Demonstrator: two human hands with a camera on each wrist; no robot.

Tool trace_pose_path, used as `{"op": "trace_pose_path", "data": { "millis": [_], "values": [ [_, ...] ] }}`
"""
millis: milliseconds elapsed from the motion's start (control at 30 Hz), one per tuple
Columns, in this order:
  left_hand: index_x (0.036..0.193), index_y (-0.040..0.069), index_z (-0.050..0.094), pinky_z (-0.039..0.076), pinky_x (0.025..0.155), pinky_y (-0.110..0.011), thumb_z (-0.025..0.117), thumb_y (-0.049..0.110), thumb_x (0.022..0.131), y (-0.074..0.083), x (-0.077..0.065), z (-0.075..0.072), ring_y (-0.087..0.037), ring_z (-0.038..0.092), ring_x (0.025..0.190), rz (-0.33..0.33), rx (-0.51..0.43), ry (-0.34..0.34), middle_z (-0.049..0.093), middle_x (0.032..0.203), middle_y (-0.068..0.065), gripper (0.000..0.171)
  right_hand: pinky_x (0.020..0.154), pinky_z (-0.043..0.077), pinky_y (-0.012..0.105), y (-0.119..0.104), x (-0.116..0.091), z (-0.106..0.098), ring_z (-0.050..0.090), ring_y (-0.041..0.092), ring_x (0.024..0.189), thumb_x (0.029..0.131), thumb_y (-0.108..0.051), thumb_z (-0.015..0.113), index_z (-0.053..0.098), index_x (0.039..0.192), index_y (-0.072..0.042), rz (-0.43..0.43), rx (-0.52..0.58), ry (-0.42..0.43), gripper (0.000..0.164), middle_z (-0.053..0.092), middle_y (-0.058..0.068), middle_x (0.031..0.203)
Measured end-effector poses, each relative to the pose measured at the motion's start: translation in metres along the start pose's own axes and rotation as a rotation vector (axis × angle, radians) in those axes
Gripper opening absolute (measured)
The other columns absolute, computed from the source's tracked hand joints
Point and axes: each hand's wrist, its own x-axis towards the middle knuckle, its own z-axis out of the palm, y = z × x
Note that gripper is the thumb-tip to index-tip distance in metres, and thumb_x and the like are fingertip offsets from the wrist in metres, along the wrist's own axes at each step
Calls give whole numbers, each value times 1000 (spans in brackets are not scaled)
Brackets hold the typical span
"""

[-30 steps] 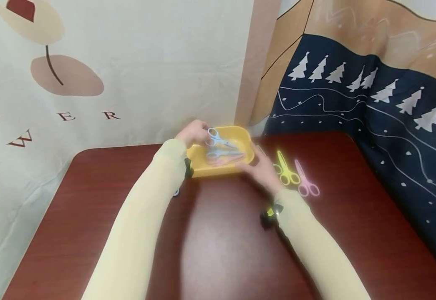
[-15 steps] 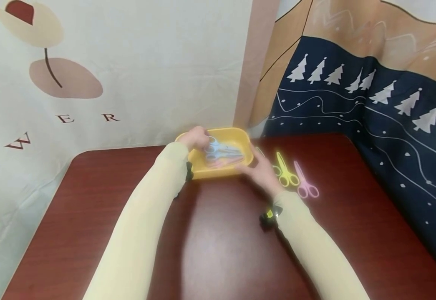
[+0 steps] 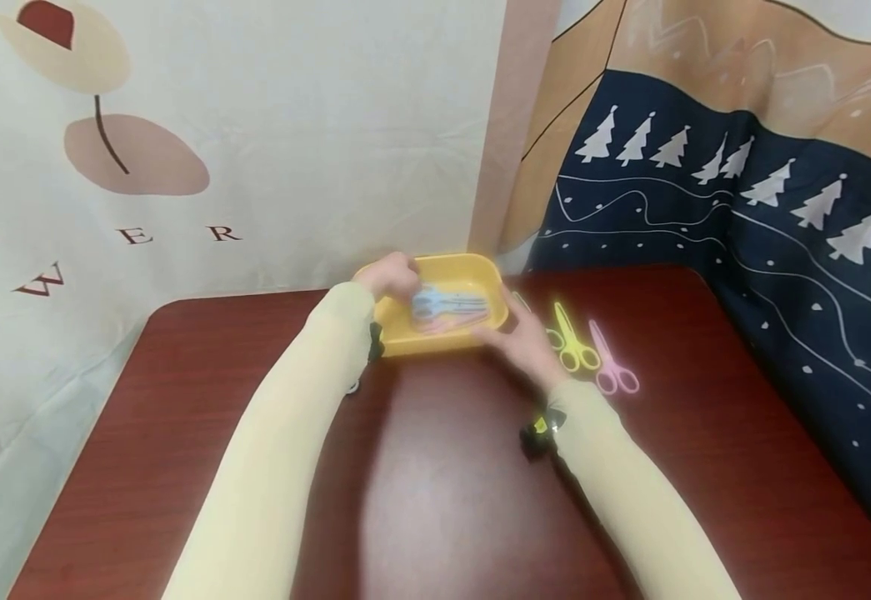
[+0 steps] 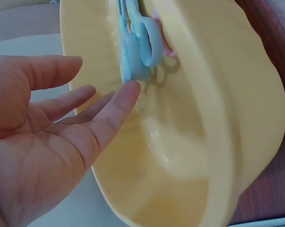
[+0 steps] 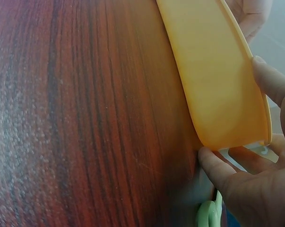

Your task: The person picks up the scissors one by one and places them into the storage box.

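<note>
A yellow plastic tray (image 3: 405, 344) stands at the back of the table. Several light blue scissors (image 3: 443, 302) lie inside it, with pink scissors (image 3: 456, 321) along their front side. My left hand (image 3: 392, 277) hovers over the tray's left part; in the left wrist view its fingers are extended and hold nothing, fingertips close to blue scissors handles (image 4: 151, 42). At the tray's right end, my right hand (image 3: 527, 343) holds the corner, thumb at the front and fingers on the end wall. The right wrist view shows these digits against the tray wall (image 5: 213, 85).
Right of the tray, yellow scissors (image 3: 575, 348) and pink scissors (image 3: 612, 367) lie on the brown table (image 3: 435, 500). Green scissors (image 5: 207, 213) are partly hidden by my right hand. A small ring-shaped handle (image 3: 353, 387) shows beside my left sleeve. Printed cloth hangs behind.
My left hand has lowered blue scissors into the tray and let go; they now lie among the others. My right hand has stayed at the tray's right end.
</note>
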Motion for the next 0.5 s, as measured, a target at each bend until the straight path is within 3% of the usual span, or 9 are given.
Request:
{"op": "trace_pose_path", "data": {
  "millis": [267,500],
  "values": [
    [150,-5,45,49,105,-43,58,7,90,2,-8,-5,-36,55,128,7,-81,-29,50,151,-22,62,123,23,53,3,1,0,27,22,154,87,-39,83,25,161,-45,1,-1,0,94,33,-9,166],
    [147,-7,48,55,97,-39,57,1,89,3,-22,-14,-36,62,122,61,-128,-4,58,142,-26,60,123,24,53,2,0,-1,27,22,154,84,-46,84,25,161,-45,13,-9,-8,97,33,-8,167]
  ]
}}
